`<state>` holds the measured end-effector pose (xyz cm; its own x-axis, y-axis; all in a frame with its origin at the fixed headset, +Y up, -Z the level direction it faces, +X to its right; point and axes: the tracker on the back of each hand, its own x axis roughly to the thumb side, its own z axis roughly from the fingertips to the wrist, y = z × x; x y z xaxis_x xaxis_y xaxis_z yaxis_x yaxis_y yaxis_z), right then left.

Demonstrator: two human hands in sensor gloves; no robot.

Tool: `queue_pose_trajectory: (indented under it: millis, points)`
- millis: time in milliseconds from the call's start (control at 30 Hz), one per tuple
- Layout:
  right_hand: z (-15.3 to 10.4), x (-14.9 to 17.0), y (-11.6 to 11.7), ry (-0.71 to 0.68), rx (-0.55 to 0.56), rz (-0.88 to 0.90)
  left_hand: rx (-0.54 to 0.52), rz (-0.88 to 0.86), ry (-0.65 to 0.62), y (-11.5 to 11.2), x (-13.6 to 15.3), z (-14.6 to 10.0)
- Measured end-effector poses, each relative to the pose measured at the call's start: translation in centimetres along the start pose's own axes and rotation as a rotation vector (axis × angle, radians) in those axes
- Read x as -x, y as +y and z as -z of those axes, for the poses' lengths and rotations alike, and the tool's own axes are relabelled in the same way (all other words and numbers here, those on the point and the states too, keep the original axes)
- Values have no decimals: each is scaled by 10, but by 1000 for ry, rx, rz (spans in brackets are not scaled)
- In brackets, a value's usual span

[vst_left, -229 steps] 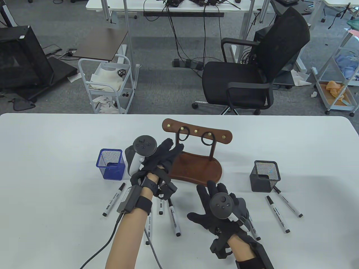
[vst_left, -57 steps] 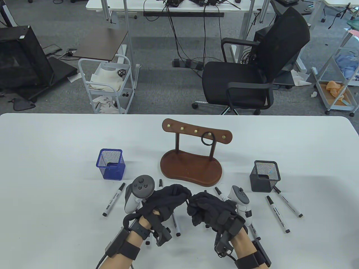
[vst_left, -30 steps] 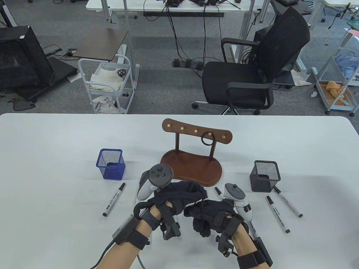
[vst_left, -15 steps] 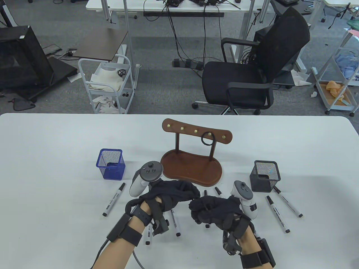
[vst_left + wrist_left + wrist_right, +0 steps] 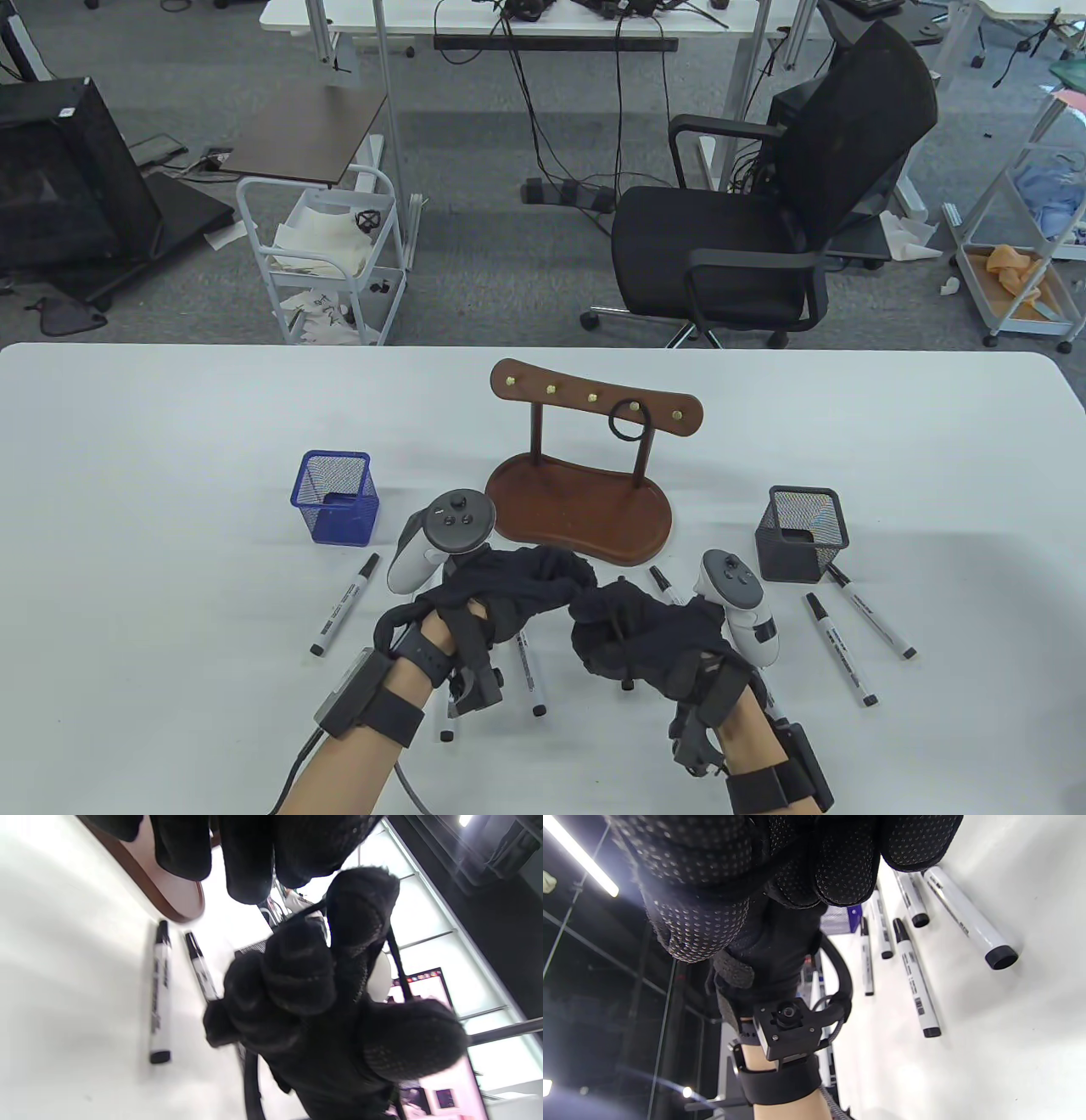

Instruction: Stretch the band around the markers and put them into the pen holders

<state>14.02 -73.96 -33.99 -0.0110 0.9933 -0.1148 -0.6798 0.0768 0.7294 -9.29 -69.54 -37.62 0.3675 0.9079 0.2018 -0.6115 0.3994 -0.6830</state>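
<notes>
- Left hand point(image 5: 517, 590) and right hand point(image 5: 636, 628) meet fingertip to fingertip above the desk point(image 5: 170, 441), fingers curled.
- Right hand grips a marker point(image 5: 626, 632), upright; thin black band point(image 5: 396, 959) runs across its fingers.
- Left hand's grip: cannot tell.
- Second band point(image 5: 629, 422) hangs on the wooden stand point(image 5: 585, 509).
- Blue holder point(image 5: 335, 497) left, black holder point(image 5: 802, 533) right; loose markers point(image 5: 344, 604) lie on the desk.
</notes>
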Motion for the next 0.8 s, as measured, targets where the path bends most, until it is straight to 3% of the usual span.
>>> queue_pose_trajectory:
  millis: [433, 800]
  points:
    - [-4, 1, -5, 41, 50, -52, -87, 92, 59, 11, -8, -27]
    - [-5, 2, -6, 68, 55, -65, -165, 179, 120, 29, -6, -75]
